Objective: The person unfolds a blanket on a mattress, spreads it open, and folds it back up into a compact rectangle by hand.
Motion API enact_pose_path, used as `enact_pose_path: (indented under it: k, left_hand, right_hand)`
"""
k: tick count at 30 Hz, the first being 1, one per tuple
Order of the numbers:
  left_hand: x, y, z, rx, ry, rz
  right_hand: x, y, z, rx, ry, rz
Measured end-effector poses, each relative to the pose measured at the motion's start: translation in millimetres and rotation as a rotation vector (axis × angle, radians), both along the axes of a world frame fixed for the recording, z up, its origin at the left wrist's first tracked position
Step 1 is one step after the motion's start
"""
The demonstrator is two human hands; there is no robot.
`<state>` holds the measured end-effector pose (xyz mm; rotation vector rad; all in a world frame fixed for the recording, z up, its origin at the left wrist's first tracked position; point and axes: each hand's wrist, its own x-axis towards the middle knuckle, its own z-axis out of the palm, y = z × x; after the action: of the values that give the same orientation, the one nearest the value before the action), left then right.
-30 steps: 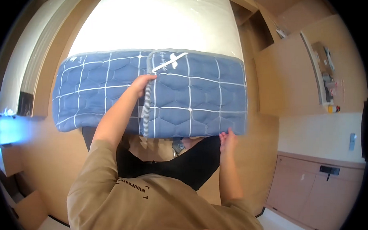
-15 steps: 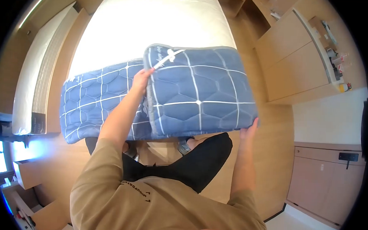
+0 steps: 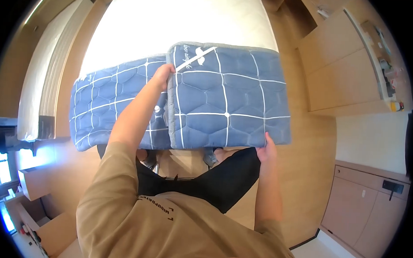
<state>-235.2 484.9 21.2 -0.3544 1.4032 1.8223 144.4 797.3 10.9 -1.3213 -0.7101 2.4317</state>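
A blue quilted pad [image 3: 207, 99] with white grid lines lies folded across the near end of a white mattress [image 3: 187, 19]. Its right part overlaps the left part, with a striped edge between them. My left hand [image 3: 164, 75] grips that striped edge near the upper corner, beside a white strap. At the lower right edge of the pad is my right hand [image 3: 266, 150], its thumb on top and its fingers partly hidden, closed on the edge.
My knees are below the near edge of the pad. A wooden cabinet [image 3: 340, 65] with small items on its shelf stands at the right. Another mattress [image 3: 47, 78] lies at the left, and an open drawer [image 3: 53, 228] shows at the lower left.
My right hand has moved left along the pad's near edge since half a second ago. The pad's raised right part has come down flatter, and the view has shifted.
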Motion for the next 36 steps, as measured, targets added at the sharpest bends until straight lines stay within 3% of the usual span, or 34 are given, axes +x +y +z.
enact_pose_path:
  k: [3,8,10,13,15,17,20,23,28,29,31,33,36]
  left_hand:
    - [12,-1,4,0.101,-0.064,0.026]
    - [-2,-2,-60,0.073,0.034,0.101]
    - [-1,3,-66,0.074,0.012,0.149]
    - [5,2,-41,0.128,0.007,0.087]
    - [6,-1,-44,0.117,0.036,0.086]
    - [3,-2,-52,0.084,0.064,0.111]
    - [-1,-4,-52,0.069,0.103,0.132]
    - [2,-4,-41,0.0,0.132,0.13]
    - [0,0,-56,-0.195,0.219,0.089]
    - [8,6,-44,-0.507,0.531,0.108]
    - [49,30,2,-1.129,1.157,0.132]
    - [100,39,38,-1.162,1.628,-0.268]
    - [167,47,21,-0.951,1.552,-0.54]
  right_hand:
    - [-11,-4,-25,-0.022,-0.088,-0.104]
    - [-1,0,-10,0.121,-0.026,-0.066]
    - [12,20,-15,0.28,-0.385,-0.124]
    - [34,75,-26,0.976,-0.705,-0.123]
    - [20,87,-11,1.252,-0.777,0.063]
    - [-5,93,17,1.168,-0.8,0.366]
    - [-18,120,26,0.868,-0.49,0.716]
    - [-24,138,44,0.672,-0.403,0.874]
    - [-40,136,43,0.955,-0.409,1.015]
    - [-49,134,46,1.013,-0.375,1.03]
    - [-71,124,37,1.468,-0.404,0.914]
    - [-101,81,57,1.91,-0.592,0.814]
    - [-135,38,38,2.309,-0.558,0.907]
